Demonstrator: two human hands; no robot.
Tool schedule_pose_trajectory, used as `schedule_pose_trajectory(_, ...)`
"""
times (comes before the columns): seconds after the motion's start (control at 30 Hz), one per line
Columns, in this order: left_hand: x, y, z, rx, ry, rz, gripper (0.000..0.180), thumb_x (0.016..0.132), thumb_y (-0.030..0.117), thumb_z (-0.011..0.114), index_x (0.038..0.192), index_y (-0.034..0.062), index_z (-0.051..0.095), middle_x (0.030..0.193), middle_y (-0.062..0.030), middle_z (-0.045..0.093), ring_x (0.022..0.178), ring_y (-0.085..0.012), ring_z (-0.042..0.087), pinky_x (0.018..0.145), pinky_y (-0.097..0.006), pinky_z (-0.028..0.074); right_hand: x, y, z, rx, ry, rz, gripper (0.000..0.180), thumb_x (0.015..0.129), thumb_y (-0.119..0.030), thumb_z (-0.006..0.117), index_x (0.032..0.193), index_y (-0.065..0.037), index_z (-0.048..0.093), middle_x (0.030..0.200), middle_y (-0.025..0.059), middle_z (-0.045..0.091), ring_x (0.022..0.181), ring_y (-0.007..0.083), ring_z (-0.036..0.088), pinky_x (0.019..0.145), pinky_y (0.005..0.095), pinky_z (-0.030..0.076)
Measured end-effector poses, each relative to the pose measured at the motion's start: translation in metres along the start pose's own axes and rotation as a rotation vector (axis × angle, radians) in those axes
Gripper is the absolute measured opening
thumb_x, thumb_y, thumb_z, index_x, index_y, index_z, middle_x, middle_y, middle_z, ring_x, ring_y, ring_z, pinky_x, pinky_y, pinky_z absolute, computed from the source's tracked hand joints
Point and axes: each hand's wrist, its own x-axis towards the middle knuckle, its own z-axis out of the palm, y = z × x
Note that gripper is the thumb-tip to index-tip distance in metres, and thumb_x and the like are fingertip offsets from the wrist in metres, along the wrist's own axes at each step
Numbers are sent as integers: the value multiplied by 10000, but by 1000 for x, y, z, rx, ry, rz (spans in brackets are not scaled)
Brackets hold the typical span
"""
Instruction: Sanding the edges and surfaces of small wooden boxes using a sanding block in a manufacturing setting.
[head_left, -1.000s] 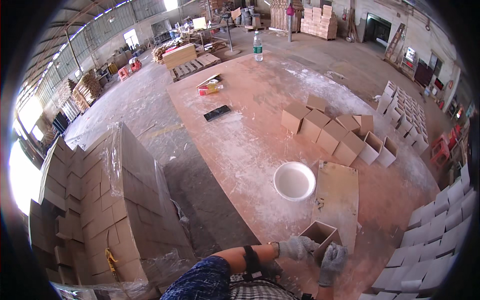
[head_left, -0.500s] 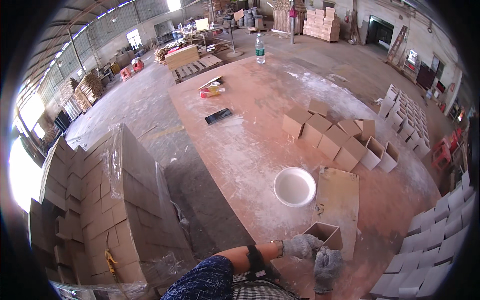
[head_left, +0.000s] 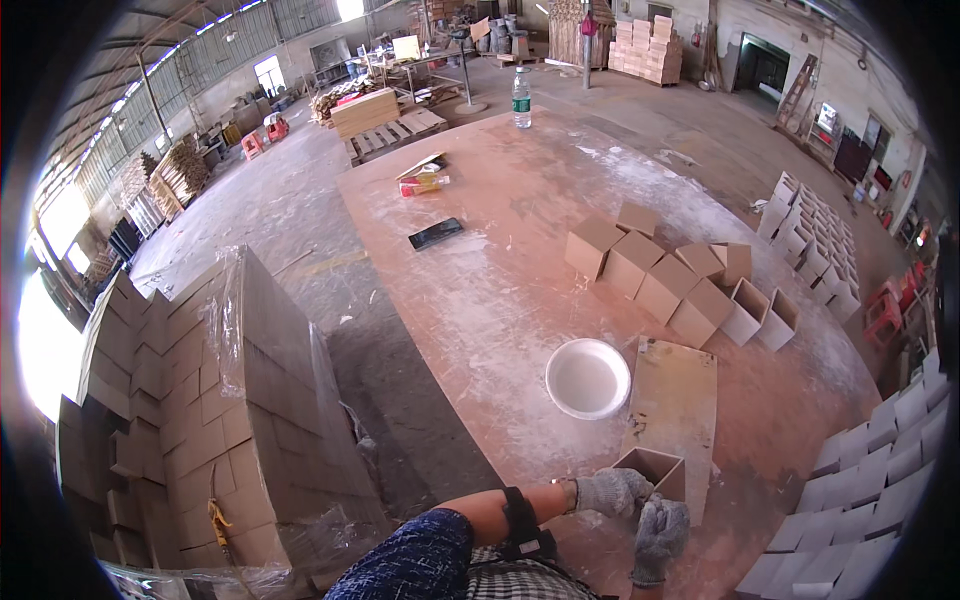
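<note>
Near the bottom edge, a small open-topped wooden box (head_left: 668, 475) sits at the lower end of a stained flat board (head_left: 672, 385). My left hand (head_left: 610, 492), in a grey knit glove, grips the box's near left side with bent fingers. Close against it, my right hand (head_left: 660, 535), gloved the same way, is closed in a fist-like pinch at the box's near corner. Whatever lies between the right fingers is too small or hidden to make out. Just beyond my hands stands a white bowl (head_left: 588, 378) with pale contents.
Several similar boxes (head_left: 665, 285) stand grouped on the reddish table (head_left: 500, 300). Farther off are a phone (head_left: 436, 234), a red-and-yellow packet (head_left: 424, 185) and a water bottle (head_left: 521, 98). Wrapped stacked boxes (head_left: 230, 400) rise at left; rows of pale boxes (head_left: 860, 490) line the right.
Both gloved hands stay at the box with almost the same grip. The right hand has shifted very slightly; the view has tilted a touch.
</note>
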Motion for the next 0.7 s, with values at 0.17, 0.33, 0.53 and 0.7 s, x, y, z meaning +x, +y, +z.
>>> schedule_pose_trajectory(0.17,5,-1,1,23,57,11,315,739,220,640,1041,129,650,963,-127,671,931,-326,618,790,-403,473,2,-2,10,81,177,41,138,771,-95,680,723,-57,557,625,46,430,542,191,434,517,356,365)
schedule_pose_trajectory(0.33,9,3,-5,85,-26,-39,318,730,217,631,1036,136,654,958,-121,672,934,-320,621,776,-406,474,3,-5,2,17,55,116,94,827,-80,607,769,-9,590,706,125,556,668,291,536,639,390,431)
schedule_pose_trajectory(0.53,9,-3,4,-126,96,-1,271,612,145,654,874,77,647,870,-142,651,903,-342,603,772,-409,462,2,-1,5,29,74,82,105,833,-88,602,764,-13,578,700,125,549,665,295,529,630,392,424)
schedule_pose_trajectory(0.7,9,2,-1,-107,27,-56,284,601,134,654,877,69,646,872,-149,654,911,-342,607,769,-407,462,0,5,6,-15,88,39,131,840,-95,598,744,-17,553,699,126,539,650,294,519,616,399,414)
